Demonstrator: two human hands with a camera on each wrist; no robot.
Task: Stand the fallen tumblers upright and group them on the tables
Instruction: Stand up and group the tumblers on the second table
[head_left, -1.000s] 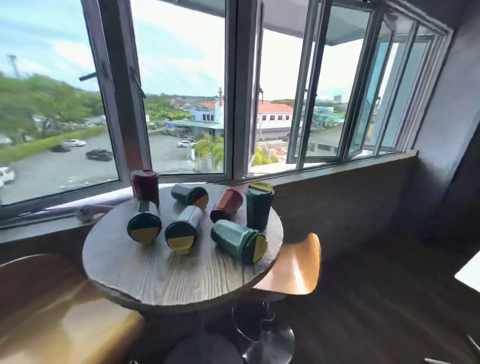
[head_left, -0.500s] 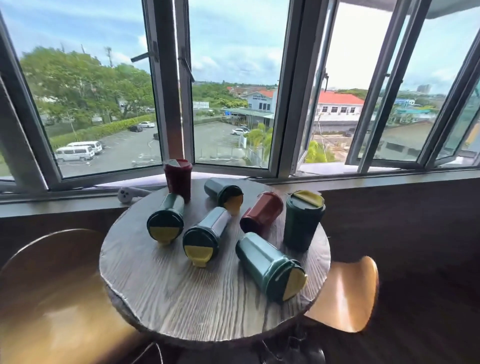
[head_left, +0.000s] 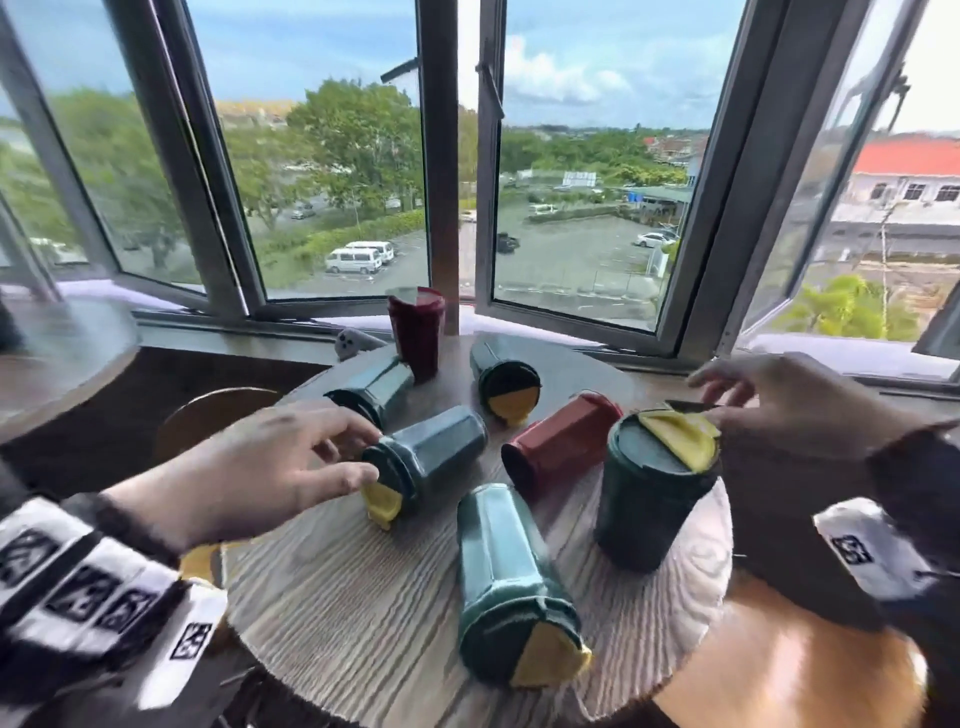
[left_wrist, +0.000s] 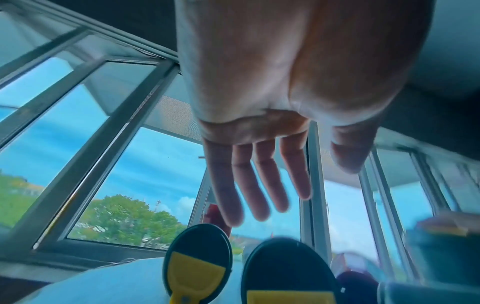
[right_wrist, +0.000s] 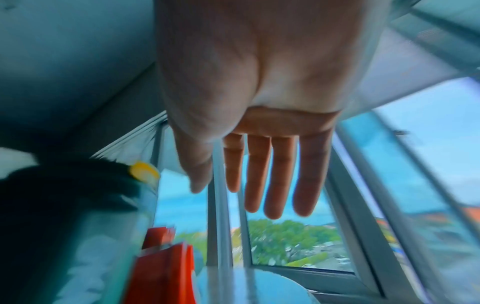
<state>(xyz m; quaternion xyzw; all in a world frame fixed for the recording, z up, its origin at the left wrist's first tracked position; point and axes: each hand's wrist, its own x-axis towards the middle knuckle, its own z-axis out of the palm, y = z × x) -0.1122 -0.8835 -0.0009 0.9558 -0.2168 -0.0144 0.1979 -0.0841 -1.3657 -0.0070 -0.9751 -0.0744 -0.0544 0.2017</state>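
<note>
Several tumblers are on the round wooden table (head_left: 363, 613). A dark red tumbler (head_left: 415, 327) stands upright at the back and a green one (head_left: 654, 493) stands upright at the right, its yellow flap raised. Four green tumblers lie on their sides at the back left (head_left: 374, 389), the back (head_left: 506, 371), the middle (head_left: 431, 457) and the front (head_left: 511, 587). A red tumbler (head_left: 563, 441) lies fallen too. My left hand (head_left: 363, 452) hovers open over the lid end of the middle one. My right hand (head_left: 711, 395) is open just behind the upright green tumbler's flap.
Another round table (head_left: 67, 353) sits at the far left. A wooden stool seat (head_left: 208, 421) is left of the table and an orange seat (head_left: 779, 665) at the lower right. A small grey device (head_left: 356, 340) lies on the sill under the open windows.
The view has moved in closer over the table. Both hands have come into view, the left reaching the middle green tumbler, the right reaching the upright green one. The tumblers have not moved.
</note>
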